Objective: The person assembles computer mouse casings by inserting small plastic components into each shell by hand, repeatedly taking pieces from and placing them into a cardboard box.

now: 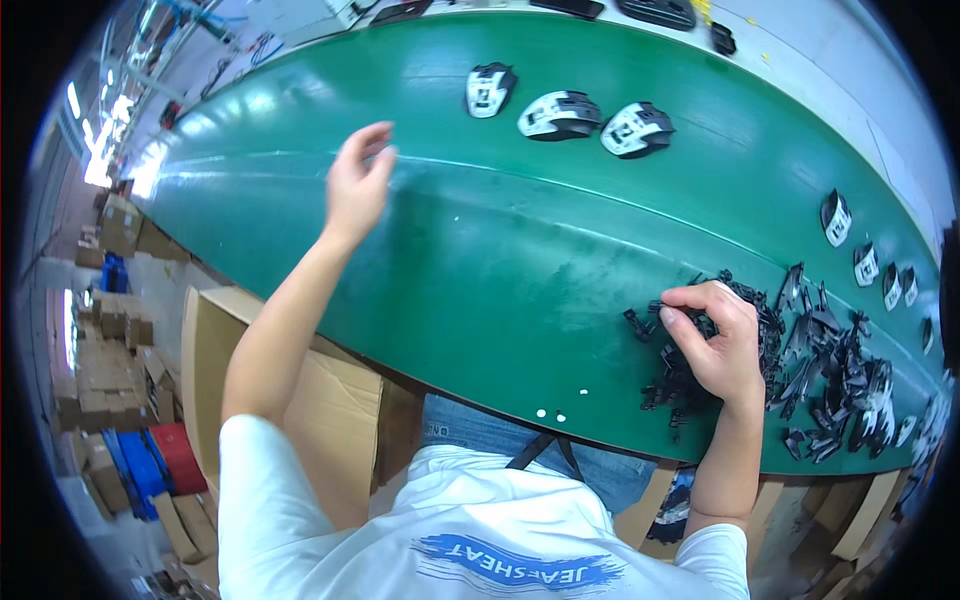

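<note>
My left hand (360, 182) hangs over the left part of the green table, its thumb and fingers apart and nothing between them. At the right, my right hand (718, 340) pinches a small black plastic part (656, 306) between thumb and forefinger. Beneath and around that hand spreads a pile of small black plastic parts (680, 392). Beyond the left hand, at the far side, lie three black-and-white shells shaped like computer mice: a left one (488, 90), a middle one (560, 116) and a right one (637, 130).
Larger black curved plastic pieces (825, 345) are heaped right of the small parts. More black-and-white shells (836, 218) line the far right of the belt-like green table (470, 270). Small white bits (541, 413) lie near its front edge. An open cardboard box (340, 410) stands below my left arm.
</note>
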Available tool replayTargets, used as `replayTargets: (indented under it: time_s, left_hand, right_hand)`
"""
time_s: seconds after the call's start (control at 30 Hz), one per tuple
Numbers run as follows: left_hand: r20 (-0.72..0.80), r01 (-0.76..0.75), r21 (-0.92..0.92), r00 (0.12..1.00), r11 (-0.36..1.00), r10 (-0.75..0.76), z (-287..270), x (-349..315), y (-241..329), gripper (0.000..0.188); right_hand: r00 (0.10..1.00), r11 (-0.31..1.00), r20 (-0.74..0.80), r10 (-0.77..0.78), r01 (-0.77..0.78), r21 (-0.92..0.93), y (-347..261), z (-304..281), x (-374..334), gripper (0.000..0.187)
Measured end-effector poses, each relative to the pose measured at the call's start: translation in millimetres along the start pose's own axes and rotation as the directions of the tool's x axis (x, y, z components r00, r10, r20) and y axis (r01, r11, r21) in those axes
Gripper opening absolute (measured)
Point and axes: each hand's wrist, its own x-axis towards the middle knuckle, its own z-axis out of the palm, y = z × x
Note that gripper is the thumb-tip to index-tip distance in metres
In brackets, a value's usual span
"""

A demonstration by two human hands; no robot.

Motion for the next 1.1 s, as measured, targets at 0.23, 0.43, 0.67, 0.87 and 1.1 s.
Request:
replayTargets:
  time_s: [0.23,0.43,0.67,0.87,1.1]
  left_hand:
    - [0.011,0.105,0.616,0.99,0.781,-0.142,159,104,46,0.084]
    - [0.329,0.493,-0.363,0.862,0.791,-0.386,128,74,70,0.062]
    - [0.722,0.76,-0.644,0.643,-0.09,0.256,135,-69,183,0.067]
    - [0.703,0.675,-0.707,0.704,0.211,0.105,167,-116,212,0.07]
    - [0.722,0.646,-0.664,0.684,0.376,0.102,176,-134,219,0.074]
  right_hand:
    - [0.996,0.992,0.027,-0.086,0.083,0.095,10,0,-6,0.016]
    - [0.998,0.986,-0.048,-0.049,0.056,0.158,8,-9,-9,0.017]
    - [0.959,0.898,-0.283,-0.011,0.133,0.418,-5,0,-15,0.022]
    - [0.918,0.924,-0.378,0.121,0.035,0.38,5,8,-10,0.019]
    - [0.911,0.939,-0.344,0.226,-0.109,0.326,-2,0,-15,0.017]
